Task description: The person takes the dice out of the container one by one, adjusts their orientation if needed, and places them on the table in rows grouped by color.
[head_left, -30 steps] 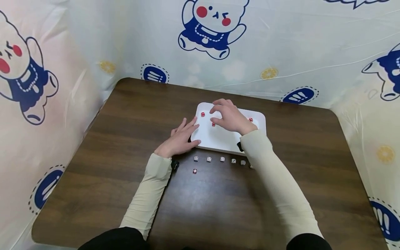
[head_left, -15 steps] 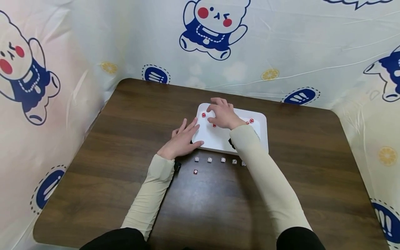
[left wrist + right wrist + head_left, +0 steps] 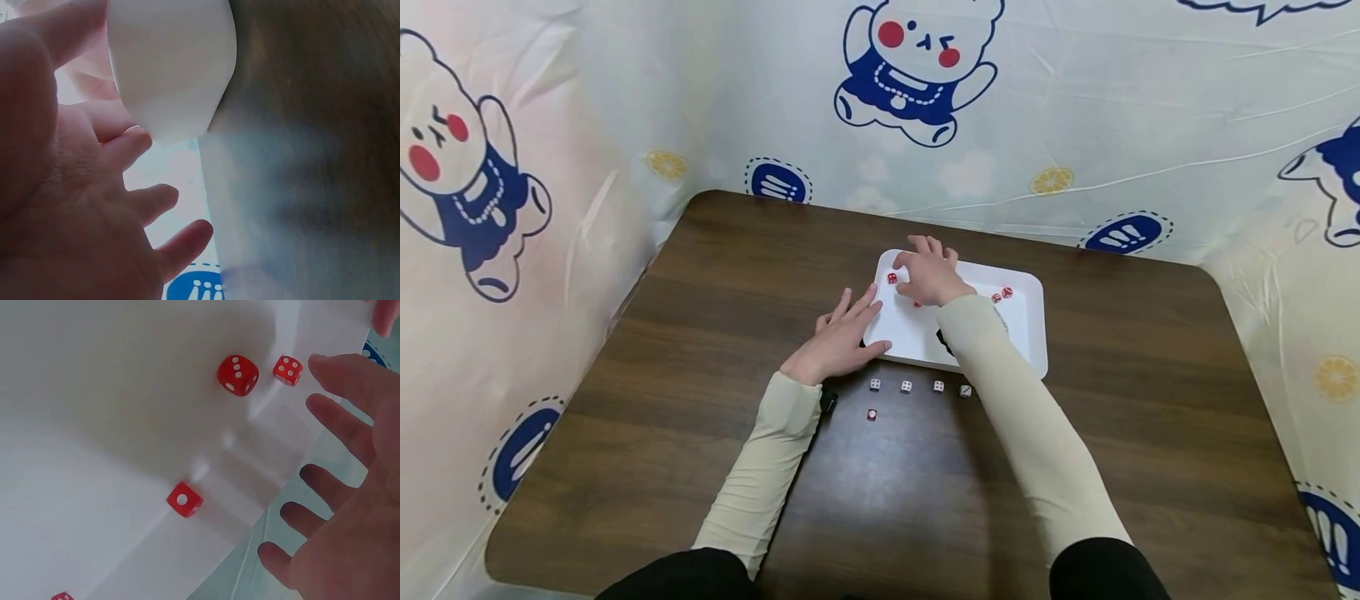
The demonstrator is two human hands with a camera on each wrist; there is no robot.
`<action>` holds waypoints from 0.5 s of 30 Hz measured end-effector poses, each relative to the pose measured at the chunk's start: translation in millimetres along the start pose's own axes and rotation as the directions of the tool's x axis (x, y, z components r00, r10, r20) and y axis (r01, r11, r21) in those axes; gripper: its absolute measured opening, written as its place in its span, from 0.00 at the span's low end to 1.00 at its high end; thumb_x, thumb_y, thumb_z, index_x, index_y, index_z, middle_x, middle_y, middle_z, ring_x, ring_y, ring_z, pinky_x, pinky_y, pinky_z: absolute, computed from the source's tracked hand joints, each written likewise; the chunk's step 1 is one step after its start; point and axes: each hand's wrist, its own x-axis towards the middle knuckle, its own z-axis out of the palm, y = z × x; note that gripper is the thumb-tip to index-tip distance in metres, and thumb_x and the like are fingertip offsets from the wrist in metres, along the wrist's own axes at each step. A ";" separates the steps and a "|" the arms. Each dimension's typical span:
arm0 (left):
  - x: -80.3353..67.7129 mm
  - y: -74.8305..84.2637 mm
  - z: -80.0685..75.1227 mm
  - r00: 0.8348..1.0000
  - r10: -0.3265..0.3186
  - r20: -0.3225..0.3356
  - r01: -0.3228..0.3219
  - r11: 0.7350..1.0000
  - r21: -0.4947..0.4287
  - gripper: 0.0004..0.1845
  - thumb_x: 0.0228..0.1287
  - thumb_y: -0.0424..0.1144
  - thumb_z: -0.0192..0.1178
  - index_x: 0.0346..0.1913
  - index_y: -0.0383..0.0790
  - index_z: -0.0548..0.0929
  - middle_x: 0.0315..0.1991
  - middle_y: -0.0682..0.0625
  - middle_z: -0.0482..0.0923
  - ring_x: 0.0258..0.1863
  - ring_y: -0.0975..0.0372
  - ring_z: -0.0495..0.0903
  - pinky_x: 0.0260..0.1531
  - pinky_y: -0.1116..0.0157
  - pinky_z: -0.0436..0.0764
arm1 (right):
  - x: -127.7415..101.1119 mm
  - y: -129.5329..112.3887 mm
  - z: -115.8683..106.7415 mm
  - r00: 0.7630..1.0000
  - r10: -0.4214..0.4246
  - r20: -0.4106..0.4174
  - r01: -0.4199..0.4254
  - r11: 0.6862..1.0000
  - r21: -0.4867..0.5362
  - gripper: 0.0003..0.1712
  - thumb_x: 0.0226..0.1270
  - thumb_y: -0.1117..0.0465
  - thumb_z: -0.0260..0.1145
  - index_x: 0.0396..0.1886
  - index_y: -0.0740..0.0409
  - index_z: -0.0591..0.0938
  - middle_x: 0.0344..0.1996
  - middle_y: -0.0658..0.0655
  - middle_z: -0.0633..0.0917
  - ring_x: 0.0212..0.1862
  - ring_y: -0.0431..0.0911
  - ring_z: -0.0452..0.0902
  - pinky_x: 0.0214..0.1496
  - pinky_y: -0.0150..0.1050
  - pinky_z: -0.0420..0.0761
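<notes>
A white tray (image 3: pixel 913 337) lies on the table, with several red dice in it. My right hand (image 3: pixel 929 279) reaches over its far side with fingers spread and nothing between them. In the right wrist view, a die with four pips (image 3: pixel 287 370) sits just beyond the thumb tip. Beside it is a die with three pips (image 3: pixel 238 375), and a one-pip die (image 3: pixel 185 500) lies farther off. My left hand (image 3: pixel 838 337) rests against the tray's left end, fingers extended, thumb at the near corner. The left wrist view shows fingertips along the white tray wall (image 3: pixel 175 69).
Several white dice (image 3: pixel 906 387) form a row on the table in front of the tray. A single red die (image 3: pixel 872 415) lies below the row's left end. The brown table (image 3: pixel 700 333) meets a printed curtain (image 3: pixel 1150 108) at the back.
My right hand has shifted slightly left over the tray, its sleeve uncovering red dice at the tray's right and covering white dice at the row's right end. The left hand stays against the tray.
</notes>
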 end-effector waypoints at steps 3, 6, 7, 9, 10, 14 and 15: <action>0.1 -0.5 0.5 1.000 0.002 0.001 -0.002 1.000 -0.001 0.39 0.69 0.59 0.51 0.76 0.46 0.55 0.79 0.57 0.33 0.78 0.47 0.32 0.67 0.37 0.50 | 1.1 -2.5 1.3 1.000 0.016 0.005 -0.016 1.000 -0.008 0.21 0.66 0.52 0.64 0.58 0.45 0.79 0.76 0.57 0.53 0.76 0.60 0.41 0.71 0.65 0.43; -0.3 -0.6 0.5 1.000 0.005 -0.001 -0.005 1.000 -0.002 0.39 0.69 0.59 0.51 0.76 0.46 0.55 0.79 0.57 0.33 0.78 0.47 0.32 0.67 0.37 0.50 | 1.7 -4.2 2.3 0.999 0.035 0.012 -0.035 0.999 -0.012 0.21 0.66 0.52 0.63 0.59 0.44 0.79 0.76 0.58 0.53 0.76 0.61 0.41 0.71 0.67 0.42; -0.3 -0.9 0.6 1.000 0.007 -0.004 -0.007 1.000 -0.003 0.39 0.69 0.59 0.51 0.76 0.46 0.55 0.79 0.57 0.34 0.78 0.47 0.32 0.67 0.37 0.50 | 2.0 -4.4 2.8 0.999 0.040 0.016 -0.040 0.999 -0.012 0.21 0.66 0.52 0.63 0.59 0.44 0.79 0.76 0.58 0.53 0.76 0.61 0.41 0.71 0.67 0.42; 0.0 -1.3 0.8 1.000 0.010 -0.007 -0.010 1.000 -0.002 0.39 0.69 0.59 0.51 0.76 0.46 0.55 0.79 0.57 0.34 0.78 0.47 0.32 0.67 0.37 0.51 | 2.8 -4.7 3.4 0.999 0.049 0.020 -0.049 0.999 -0.009 0.21 0.67 0.52 0.63 0.60 0.43 0.79 0.76 0.58 0.52 0.76 0.61 0.41 0.71 0.68 0.41; 0.1 -1.5 0.9 1.000 0.012 -0.008 -0.012 1.000 -0.004 0.39 0.69 0.58 0.51 0.76 0.46 0.55 0.79 0.57 0.34 0.78 0.47 0.32 0.67 0.37 0.51 | 3.2 -5.0 3.8 0.998 0.051 0.024 -0.051 0.999 -0.007 0.21 0.67 0.52 0.63 0.60 0.43 0.78 0.76 0.58 0.52 0.76 0.62 0.41 0.71 0.68 0.41; 0.2 -1.7 1.2 1.000 0.015 -0.011 -0.015 1.000 -0.002 0.39 0.69 0.58 0.51 0.76 0.46 0.55 0.79 0.57 0.34 0.78 0.47 0.32 0.66 0.37 0.52 | 5.4 -6.1 6.7 0.998 0.059 0.031 -0.058 0.998 -0.017 0.21 0.67 0.53 0.63 0.59 0.42 0.78 0.76 0.60 0.53 0.75 0.64 0.43 0.70 0.69 0.42; 0.0 -1.5 1.0 1.000 0.015 -0.011 -0.015 1.000 -0.002 0.39 0.69 0.58 0.51 0.76 0.46 0.55 0.79 0.57 0.34 0.78 0.47 0.32 0.66 0.37 0.52 | 5.9 -6.4 7.6 0.998 0.060 0.032 -0.059 0.998 -0.019 0.20 0.67 0.53 0.63 0.59 0.42 0.79 0.76 0.60 0.53 0.75 0.64 0.43 0.70 0.69 0.42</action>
